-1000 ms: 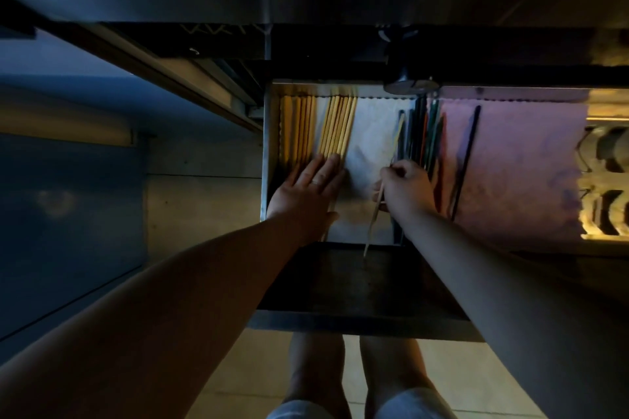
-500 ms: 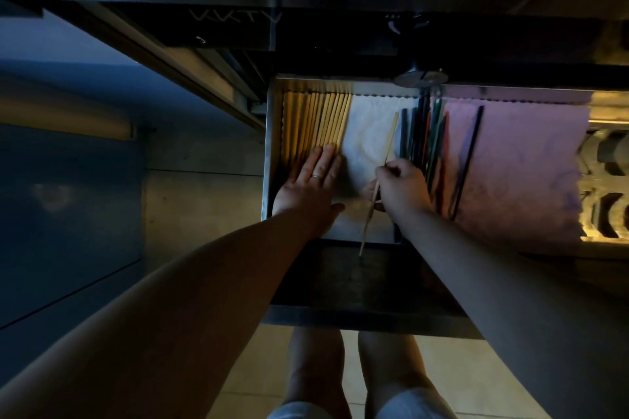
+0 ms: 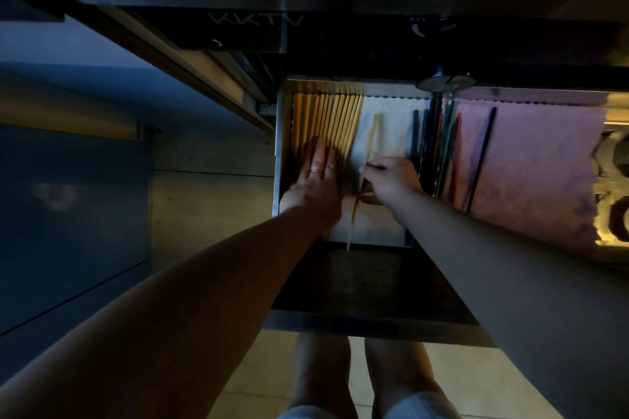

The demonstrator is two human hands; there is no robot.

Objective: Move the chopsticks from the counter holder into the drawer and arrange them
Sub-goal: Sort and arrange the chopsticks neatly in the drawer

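Note:
An open metal drawer (image 3: 279, 146) is lined with a white cloth (image 3: 391, 126) and a pink cloth (image 3: 537, 153). Several light wooden chopsticks (image 3: 337, 119) lie side by side in a row at its left end. My left hand (image 3: 315, 184) rests flat on their near ends, fingers together. My right hand (image 3: 391, 180) pinches a single wooden chopstick (image 3: 369, 143), which lies lengthways on the white cloth just right of the row; its near tip reaches past the cloth's front edge. Several dark and coloured chopsticks (image 3: 439, 143) lie right of my right hand.
One dark chopstick (image 3: 483, 153) lies alone on the pink cloth. The dark steel counter edge (image 3: 306, 31) overhangs the drawer's back. The drawer's dark front part (image 3: 367, 282) juts toward me. Below it are my legs and the tiled floor (image 3: 258, 367).
My left hand has slid left, pushing the wooden chopsticks into one closed row. My right hand has carried the single chopstick left, away from the dark ones, toward that row.

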